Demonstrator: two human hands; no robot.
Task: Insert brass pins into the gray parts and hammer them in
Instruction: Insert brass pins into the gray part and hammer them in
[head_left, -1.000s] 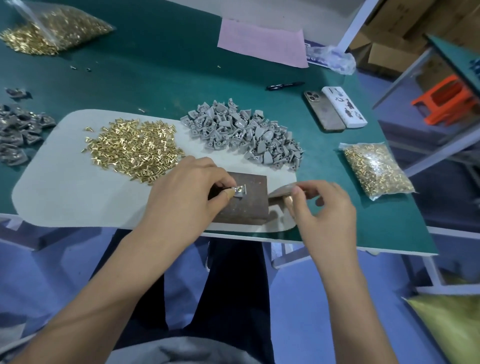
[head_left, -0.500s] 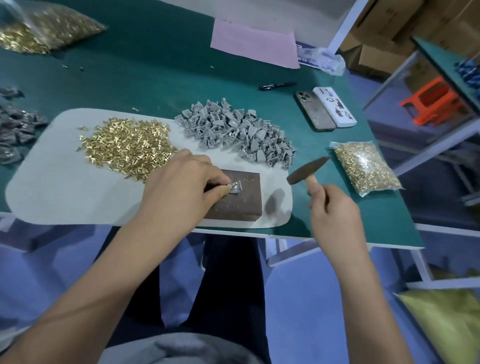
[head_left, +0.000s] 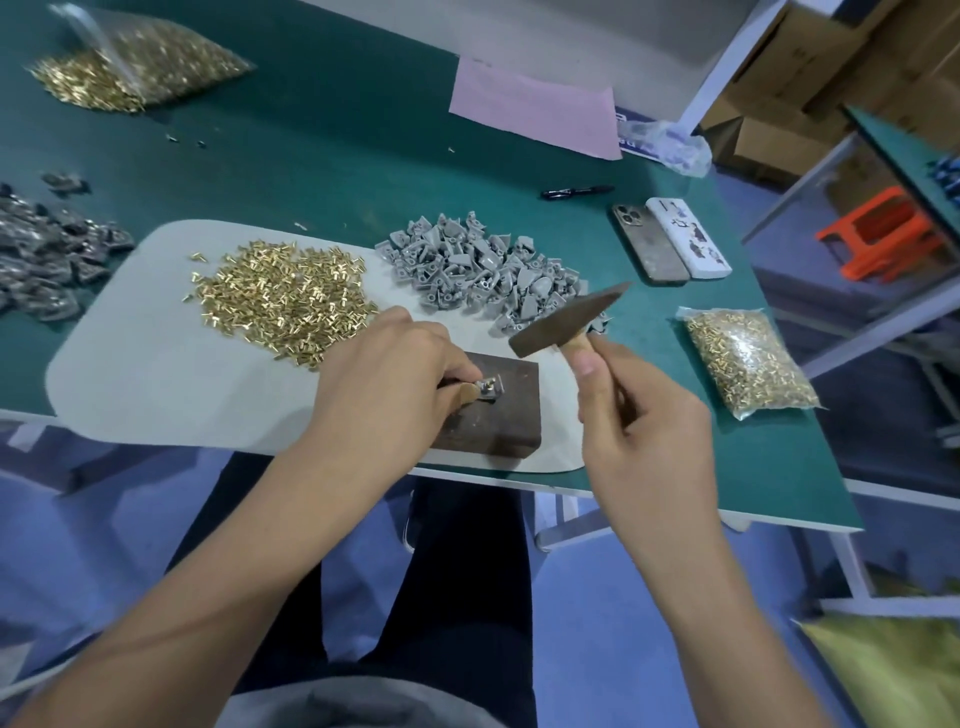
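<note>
Green surface (head_left: 322, 156), beige mat (head_left: 145, 384) on it. On the mat: heap of brass pins (head_left: 283, 296), heap of gray parts (head_left: 478, 270), dark block (head_left: 498, 410). Left hand (head_left: 384, 384), fingers pinching one gray part (head_left: 491, 389) on the block. Right hand (head_left: 644, 415), fingers curled round hammer (head_left: 566, 325), head raised above the block. No legible writing anywhere.

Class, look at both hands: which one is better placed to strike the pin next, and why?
The right hand: it grips the hammer raised above the block, while the left hand pinches the gray part there.
</note>
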